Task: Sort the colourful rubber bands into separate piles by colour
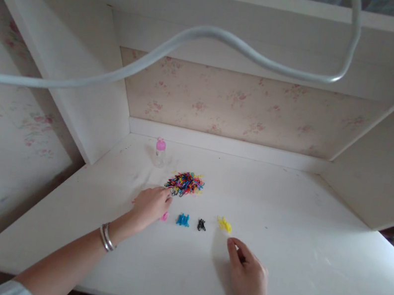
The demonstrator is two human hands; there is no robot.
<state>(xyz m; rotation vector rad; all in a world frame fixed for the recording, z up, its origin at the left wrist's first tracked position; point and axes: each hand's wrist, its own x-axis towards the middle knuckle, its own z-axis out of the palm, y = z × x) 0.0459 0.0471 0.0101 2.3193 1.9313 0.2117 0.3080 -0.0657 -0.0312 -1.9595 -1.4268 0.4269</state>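
A heap of small mixed-colour elastic bands (185,184) lies on a white desk (279,242). In front of it sit small sorted piles: pink (164,216), blue (183,220), black (201,225) and yellow (224,224). My left hand (150,206), with silver bangles at the wrist, reaches to the heap's left edge with fingers curled, covering part of the pink pile. My right hand (247,272) rests on the desk just below the yellow pile, fingers drawn together; whether it holds a band I cannot make out.
A small clear bottle with a pink cap (159,152) stands behind the heap near the back left corner. A grey cable (208,33) hangs across the shelf above. Side panels wall the desk left and right.
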